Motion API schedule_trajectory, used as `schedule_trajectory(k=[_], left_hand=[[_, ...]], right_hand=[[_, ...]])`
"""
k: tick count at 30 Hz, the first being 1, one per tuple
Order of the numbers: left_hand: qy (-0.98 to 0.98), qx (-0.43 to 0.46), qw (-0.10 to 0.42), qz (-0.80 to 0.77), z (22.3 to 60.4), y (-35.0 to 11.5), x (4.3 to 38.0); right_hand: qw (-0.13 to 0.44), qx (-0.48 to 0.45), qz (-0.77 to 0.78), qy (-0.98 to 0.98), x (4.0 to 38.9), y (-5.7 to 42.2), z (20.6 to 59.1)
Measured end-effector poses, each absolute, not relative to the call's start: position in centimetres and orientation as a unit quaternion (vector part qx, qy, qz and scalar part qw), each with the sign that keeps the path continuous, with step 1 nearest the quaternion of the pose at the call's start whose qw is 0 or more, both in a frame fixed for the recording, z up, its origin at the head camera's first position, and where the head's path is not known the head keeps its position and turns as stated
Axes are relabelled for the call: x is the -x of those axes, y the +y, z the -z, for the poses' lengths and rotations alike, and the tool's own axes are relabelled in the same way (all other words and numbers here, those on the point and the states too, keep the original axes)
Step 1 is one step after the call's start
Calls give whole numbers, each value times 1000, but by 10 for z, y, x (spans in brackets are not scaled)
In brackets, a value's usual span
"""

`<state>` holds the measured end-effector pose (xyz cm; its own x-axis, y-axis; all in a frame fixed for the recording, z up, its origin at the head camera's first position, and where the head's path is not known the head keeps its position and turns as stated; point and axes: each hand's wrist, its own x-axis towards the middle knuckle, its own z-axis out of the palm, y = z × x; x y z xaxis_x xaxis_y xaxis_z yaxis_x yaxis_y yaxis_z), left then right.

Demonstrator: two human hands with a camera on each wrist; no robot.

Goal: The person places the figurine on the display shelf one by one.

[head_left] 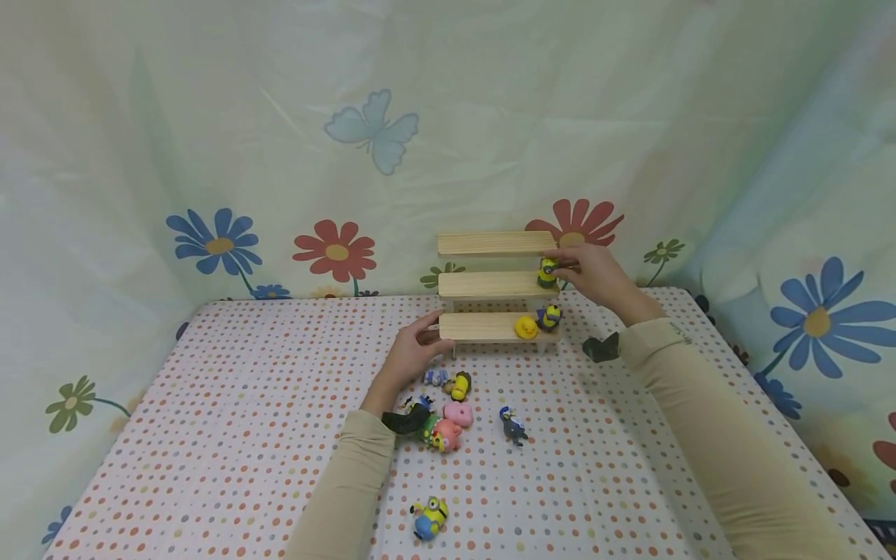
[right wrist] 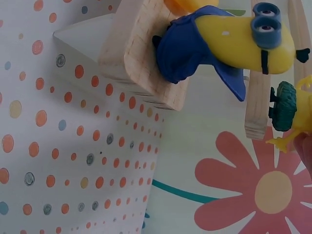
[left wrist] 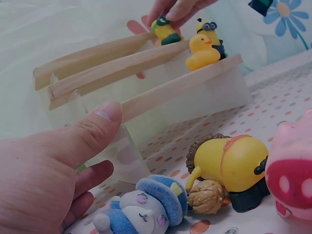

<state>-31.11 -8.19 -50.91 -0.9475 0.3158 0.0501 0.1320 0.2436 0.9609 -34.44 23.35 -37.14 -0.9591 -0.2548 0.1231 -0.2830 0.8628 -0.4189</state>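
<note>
A three-step wooden display shelf (head_left: 483, 284) stands at the back of the table. My left hand (head_left: 413, 354) holds the left end of its lowest step (left wrist: 165, 97), thumb against the wood. At the middle step's right end, my right hand (head_left: 598, 274) pinches a minion figure (head_left: 547, 273) with a green skirt (right wrist: 283, 108). On the lowest step sit a yellow rubber duck (head_left: 526, 327) and a minion in a blue cape (right wrist: 229, 46), side by side at the right.
Near my left hand lie a plush toy in a blue cap (left wrist: 146, 207), a yellow minion (left wrist: 234, 165) and a pink pig (left wrist: 295, 170). Further forward are a dark blue figure (head_left: 513, 426) and another minion (head_left: 429, 519). A flowered curtain (head_left: 280, 155) hangs behind the shelf.
</note>
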Motion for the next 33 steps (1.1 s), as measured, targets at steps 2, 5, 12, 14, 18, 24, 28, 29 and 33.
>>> schedule_trajectory(k=[2,5,12,14,18,24,28,29,33], left_hand=[[785,-142,78,-598,510,-82,312],[788,-141,74,-595,511,-82,313],[787,-142,64,-598,520,-82,317],[786,-141,65,-598,520,-82,318],[786,-139,69,-598,521,-82,318],[788,-134,71,-597,521,-81,316],[787,-136,71,-598,520,-82,316],[786,-136,71,-599,520,-82,316],[784,-134,73,-602,520,-82,317]], right_hand=[[31,-141,-224,-964,344,234,371],[28,-141,-228,-963,343,234,370],[26,-140,-226,-964,342,232,369],[26,-137,-225,-964,342,232,369],[25,-129,-232,-964,342,231,370],[25,-129,-245,-961,342,232,373],[29,-141,-245,-959,344,233,376],[31,-144,-243,-959,344,233,376],[32,-148,-242,-958,346,234,377]])
